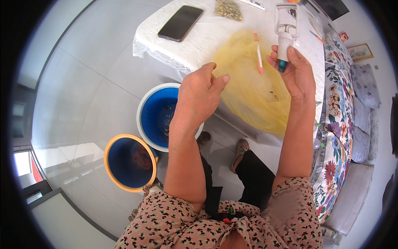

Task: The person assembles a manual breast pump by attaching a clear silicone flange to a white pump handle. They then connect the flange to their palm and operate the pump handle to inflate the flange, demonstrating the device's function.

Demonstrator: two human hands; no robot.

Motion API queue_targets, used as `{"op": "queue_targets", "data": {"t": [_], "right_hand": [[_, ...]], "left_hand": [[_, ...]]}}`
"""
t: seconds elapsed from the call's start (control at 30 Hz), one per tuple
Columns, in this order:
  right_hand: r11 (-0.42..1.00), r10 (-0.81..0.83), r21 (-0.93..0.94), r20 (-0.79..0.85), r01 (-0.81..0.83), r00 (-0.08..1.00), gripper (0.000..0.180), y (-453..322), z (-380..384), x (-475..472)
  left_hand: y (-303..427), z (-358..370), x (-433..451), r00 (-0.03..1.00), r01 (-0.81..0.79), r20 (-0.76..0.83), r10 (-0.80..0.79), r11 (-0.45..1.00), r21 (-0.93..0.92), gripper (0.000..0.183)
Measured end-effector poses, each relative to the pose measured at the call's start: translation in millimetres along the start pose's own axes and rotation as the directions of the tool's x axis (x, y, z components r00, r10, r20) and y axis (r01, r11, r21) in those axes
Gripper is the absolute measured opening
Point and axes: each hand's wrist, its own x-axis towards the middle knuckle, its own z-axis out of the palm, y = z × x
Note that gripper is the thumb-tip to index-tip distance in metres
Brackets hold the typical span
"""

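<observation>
My right hand grips the barrel of a white hand vacuum pump. The pump's looped handle points away from me, and its teal nozzle points back toward my palm. My left hand is raised near the table's front edge, thumb and index finger apart, with nothing visible in it; its other fingers are partly hidden. Between my hands a translucent yellow plastic bag is spread on the table and hangs over the edge. A thin pink-and-white stick lies on the bag, with a few dark specks lower down.
A smartphone and a clear bag of small brown pieces lie on the white tablecloth. Clear cups with green tips line the right edge. A blue tub and orange-rimmed bin stand on the floor; a floral sofa is right.
</observation>
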Motion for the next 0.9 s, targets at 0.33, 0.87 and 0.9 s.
{"op": "queue_targets", "data": {"t": [0.33,0.87,0.9], "right_hand": [[0.834,0.24,0.322,0.519,-0.448,0.82,0.044,51,82,-41],[0.795,0.346,0.226,0.594,-0.563,0.726,0.033,62,151,-68],[0.798,0.35,0.231,0.574,-0.557,0.74,0.033,63,152,-70]], "left_hand": [[13,-12,2,0.98,-0.034,-0.165,-0.111,0.723,-0.69,0.054],[-27,-41,7,0.955,0.159,0.189,-0.228,-0.144,-0.977,0.039],[-26,-40,7,0.947,0.122,0.158,-0.281,-0.14,-0.983,0.038]]}}
